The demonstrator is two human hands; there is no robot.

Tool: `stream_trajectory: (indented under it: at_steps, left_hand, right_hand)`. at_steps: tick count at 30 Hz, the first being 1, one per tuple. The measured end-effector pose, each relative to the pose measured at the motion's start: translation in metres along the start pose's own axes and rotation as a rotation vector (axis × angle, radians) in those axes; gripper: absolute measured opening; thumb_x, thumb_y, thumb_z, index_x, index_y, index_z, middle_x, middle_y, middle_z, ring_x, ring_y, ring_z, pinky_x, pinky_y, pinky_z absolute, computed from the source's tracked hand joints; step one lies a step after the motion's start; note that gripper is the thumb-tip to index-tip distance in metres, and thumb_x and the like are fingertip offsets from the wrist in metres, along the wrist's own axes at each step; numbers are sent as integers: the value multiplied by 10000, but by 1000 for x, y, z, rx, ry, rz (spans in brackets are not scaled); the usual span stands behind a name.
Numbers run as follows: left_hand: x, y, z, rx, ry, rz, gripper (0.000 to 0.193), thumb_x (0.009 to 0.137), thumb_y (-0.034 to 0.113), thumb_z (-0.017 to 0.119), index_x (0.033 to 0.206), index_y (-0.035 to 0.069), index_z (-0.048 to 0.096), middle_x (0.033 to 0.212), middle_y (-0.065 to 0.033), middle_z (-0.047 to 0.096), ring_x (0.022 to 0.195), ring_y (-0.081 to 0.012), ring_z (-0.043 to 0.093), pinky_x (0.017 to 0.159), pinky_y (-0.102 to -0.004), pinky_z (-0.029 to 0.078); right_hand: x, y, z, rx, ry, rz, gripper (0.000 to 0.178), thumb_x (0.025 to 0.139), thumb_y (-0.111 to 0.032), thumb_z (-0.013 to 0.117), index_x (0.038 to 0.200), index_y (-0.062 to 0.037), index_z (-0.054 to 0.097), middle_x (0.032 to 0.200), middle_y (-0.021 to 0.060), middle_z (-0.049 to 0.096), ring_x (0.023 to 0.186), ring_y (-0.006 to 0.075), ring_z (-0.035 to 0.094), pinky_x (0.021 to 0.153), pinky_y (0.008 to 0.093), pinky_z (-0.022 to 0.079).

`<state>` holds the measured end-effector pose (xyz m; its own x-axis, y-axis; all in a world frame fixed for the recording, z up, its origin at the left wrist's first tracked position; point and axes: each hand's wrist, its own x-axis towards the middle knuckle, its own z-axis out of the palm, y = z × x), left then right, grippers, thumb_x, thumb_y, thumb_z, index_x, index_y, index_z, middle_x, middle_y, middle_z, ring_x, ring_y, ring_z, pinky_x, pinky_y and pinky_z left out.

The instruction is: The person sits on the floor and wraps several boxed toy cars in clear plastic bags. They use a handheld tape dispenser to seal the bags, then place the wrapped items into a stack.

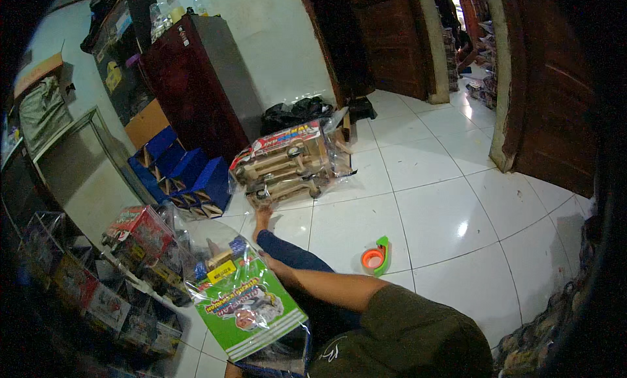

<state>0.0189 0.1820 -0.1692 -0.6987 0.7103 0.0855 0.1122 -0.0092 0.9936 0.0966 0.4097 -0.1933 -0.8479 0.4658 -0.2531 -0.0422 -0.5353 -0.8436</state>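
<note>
A green printed package [238,306] in clear plastic wrap lies tilted over my lap. It has a yellow label, and small blue and wood-coloured pieces show at its far end. My right hand [279,271] is closed on the package's right edge, its fingertips partly hidden by the plastic. Only a sliver of skin from my left hand or wrist [233,370] shows under the near edge; the fingers are hidden. On the floor to the right lies a green tape dispenser [375,256] with an orange roll, apart from both hands.
Beyond my bare foot lies a bagged wooden toy vehicle [287,165] with a red printed card. Blue boxes [186,175] stand by a dark red cabinet [189,84]. Several bagged packages [98,283] are stacked at left. White floor tiles [450,214] extend toward brown doors [555,84].
</note>
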Motion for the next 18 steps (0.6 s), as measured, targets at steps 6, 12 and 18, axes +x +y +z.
stream_trajectory:
  at_steps: [6, 12, 18]
  left_hand:
    - [-4, -22, -11, -81, 14, 29, 768, 927, 625, 214, 1507, 138, 85, 1541, -128, 169, 1400, -283, 206, 1126, -430, 177]
    - [-7, -39, -45, -178, 28, 71, 725, 953, 583, 233, 1509, 144, 81, 1545, -121, 161, 1406, -279, 192, 1135, -429, 156]
    - [4, 59, -83, -130, -119, 443, 813, 899, 556, 461, 1499, 117, 133, 1538, -141, 183, 1418, -293, 175, 1147, -438, 120]
  right_hand:
    - [-23, -140, 50, -713, -203, -802, 1005, 808, -636, 580, 1470, -9, 158, 1492, 192, 276, 1377, 289, 279, 1112, 331, 238]
    - [-50, -245, 164, -1498, -264, -927, 225, 691, -249, 657, 769, -47, 716, 742, 156, 681, 672, 304, 664, 622, 426, 507]
    - [-47, -243, 154, -1162, -141, -1289, 429, 717, -430, 722, 909, -46, 710, 878, 147, 700, 805, 295, 682, 761, 384, 528]
